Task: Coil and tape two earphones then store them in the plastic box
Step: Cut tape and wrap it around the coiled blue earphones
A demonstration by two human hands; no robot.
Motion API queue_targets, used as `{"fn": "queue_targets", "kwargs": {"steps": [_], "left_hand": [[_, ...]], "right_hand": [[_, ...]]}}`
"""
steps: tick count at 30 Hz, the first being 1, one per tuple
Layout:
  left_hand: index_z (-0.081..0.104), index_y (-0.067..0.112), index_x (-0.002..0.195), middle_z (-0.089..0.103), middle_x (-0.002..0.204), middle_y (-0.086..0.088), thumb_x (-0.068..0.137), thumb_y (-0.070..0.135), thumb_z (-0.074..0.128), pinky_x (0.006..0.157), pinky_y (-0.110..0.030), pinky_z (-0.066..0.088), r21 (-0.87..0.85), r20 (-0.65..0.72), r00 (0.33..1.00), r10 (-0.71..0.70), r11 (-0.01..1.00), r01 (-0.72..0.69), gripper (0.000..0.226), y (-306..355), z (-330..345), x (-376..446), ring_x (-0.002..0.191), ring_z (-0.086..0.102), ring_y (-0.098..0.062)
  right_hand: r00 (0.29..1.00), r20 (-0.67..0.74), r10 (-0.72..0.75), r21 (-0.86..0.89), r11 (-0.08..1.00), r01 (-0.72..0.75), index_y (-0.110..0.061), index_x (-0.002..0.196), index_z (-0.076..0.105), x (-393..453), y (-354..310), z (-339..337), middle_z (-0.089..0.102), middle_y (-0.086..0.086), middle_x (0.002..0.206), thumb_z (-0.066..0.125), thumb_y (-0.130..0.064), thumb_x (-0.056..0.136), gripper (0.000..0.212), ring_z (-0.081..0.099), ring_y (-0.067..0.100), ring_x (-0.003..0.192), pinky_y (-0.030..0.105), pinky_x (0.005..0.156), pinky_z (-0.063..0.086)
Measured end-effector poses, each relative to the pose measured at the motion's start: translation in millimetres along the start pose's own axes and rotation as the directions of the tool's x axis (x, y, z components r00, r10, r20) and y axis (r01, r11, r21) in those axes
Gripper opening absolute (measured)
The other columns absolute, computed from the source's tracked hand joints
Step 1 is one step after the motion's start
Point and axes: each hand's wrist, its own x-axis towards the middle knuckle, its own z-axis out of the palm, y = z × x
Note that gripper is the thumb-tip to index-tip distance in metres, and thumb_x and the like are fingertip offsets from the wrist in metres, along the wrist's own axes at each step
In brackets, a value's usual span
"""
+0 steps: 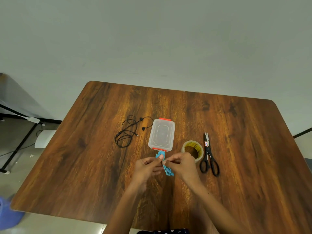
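A blue earphone (167,169) is bunched into a small coil between my two hands, just in front of the plastic box. My left hand (147,168) pinches its upper end with thumb and fingers. My right hand (181,163) pinches the coil from the right side. The clear plastic box (161,134) with red clips lies shut in the middle of the wooden table (236,149). A black earphone (129,132) lies loosely tangled to the left of the box. A roll of clear tape (192,149) sits right of the box, partly behind my right hand.
Black-handled scissors (208,156) lie right of the tape roll, blades pointing away from me. Beyond the table's left edge stand a black metal frame (18,146) and a white object on the floor. A blue object (8,215) sits at the lower left.
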Motion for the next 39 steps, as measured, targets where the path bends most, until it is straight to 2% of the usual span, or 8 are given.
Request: {"fn": "queue_targets", "kwargs": {"steps": [7,13,19,22,26,29,33,39], "left_hand": [[0.070,0.005,0.089,0.075,0.079,-0.008,0.090,0.022,0.062,0.065,-0.024,0.056,-0.061,0.013,0.997,-0.073,0.995,0.074,0.019,-1,0,6,0.076,0.071,-0.016],[0.071,0.005,0.090,0.074,0.089,-0.014,0.092,0.017,0.059,0.071,-0.027,0.056,-0.111,0.042,0.998,-0.051,0.992,0.056,0.017,-7,3,8,0.083,0.070,-0.021],[0.071,0.003,0.094,0.073,0.091,-0.014,0.091,0.016,0.059,0.077,-0.030,0.056,-0.101,0.085,0.996,-0.033,0.994,0.041,0.018,-13,0,10,0.084,0.070,-0.021],[0.070,0.000,0.100,0.072,0.098,-0.017,0.084,0.016,0.067,0.080,-0.029,0.056,-0.084,0.105,0.994,-0.029,0.996,0.038,0.023,-12,-3,9,0.091,0.069,-0.024],[0.070,0.003,0.098,0.074,0.095,-0.013,0.081,0.018,0.071,0.074,-0.026,0.058,-0.040,0.093,0.994,-0.064,0.997,0.068,0.023,-6,-6,8,0.089,0.071,-0.022],[0.069,0.003,0.101,0.074,0.096,-0.012,0.083,0.020,0.068,0.077,-0.029,0.058,-0.036,0.103,0.990,-0.096,0.994,0.100,0.025,-2,-6,10,0.089,0.071,-0.022],[0.069,0.004,0.101,0.073,0.096,-0.012,0.077,0.021,0.068,0.085,-0.033,0.054,-0.195,0.192,0.974,-0.119,0.968,0.157,0.030,1,-6,12,0.090,0.068,-0.021],[0.071,0.009,0.096,0.073,0.091,-0.007,0.074,0.023,0.066,0.079,-0.027,0.054,-0.262,0.240,0.967,-0.083,0.954,0.147,0.026,-6,-1,10,0.087,0.067,-0.016]], "right_hand": [[0.999,0.040,0.010,-0.021,1.000,-0.009,-0.016,0.094,0.075,-1,-1,4,0.071,-0.009,0.086,0.070,-0.024,0.084,0.013,0.067,0.002,0.082,0.017,0.072,0.055],[0.939,0.175,0.297,0.464,0.816,-0.345,-0.005,0.090,0.073,-2,-8,-5,0.075,0.007,0.083,0.070,-0.011,0.083,0.010,0.072,0.016,0.076,0.022,0.064,0.057],[0.870,0.241,0.430,0.456,0.741,-0.493,-0.002,0.095,0.072,3,-4,-5,0.074,0.011,0.089,0.077,-0.013,0.076,0.022,0.072,0.017,0.080,0.022,0.064,0.057],[0.914,0.180,0.365,0.417,0.813,-0.407,-0.003,0.097,0.072,1,1,-2,0.074,0.008,0.091,0.077,-0.017,0.076,0.026,0.072,0.016,0.083,0.022,0.066,0.056],[0.989,0.029,0.142,0.150,0.978,-0.145,-0.013,0.090,0.075,-4,1,3,0.073,-0.004,0.087,0.076,-0.027,0.076,0.020,0.070,0.008,0.083,0.022,0.071,0.058],[0.998,0.016,0.060,0.106,0.992,-0.062,-0.013,0.090,0.074,-6,-3,4,0.072,-0.006,0.086,0.074,-0.022,0.080,0.014,0.069,0.007,0.083,0.018,0.070,0.056],[0.908,0.239,0.344,0.438,0.796,-0.417,-0.008,0.097,0.073,-3,-11,-3,0.074,0.005,0.092,0.071,-0.019,0.083,0.019,0.070,0.015,0.085,0.023,0.068,0.053],[0.753,0.466,0.465,0.496,0.567,-0.657,-0.008,0.103,0.070,1,-5,-6,0.072,0.006,0.096,0.070,-0.022,0.082,0.025,0.064,0.016,0.087,0.026,0.072,0.048]]}}
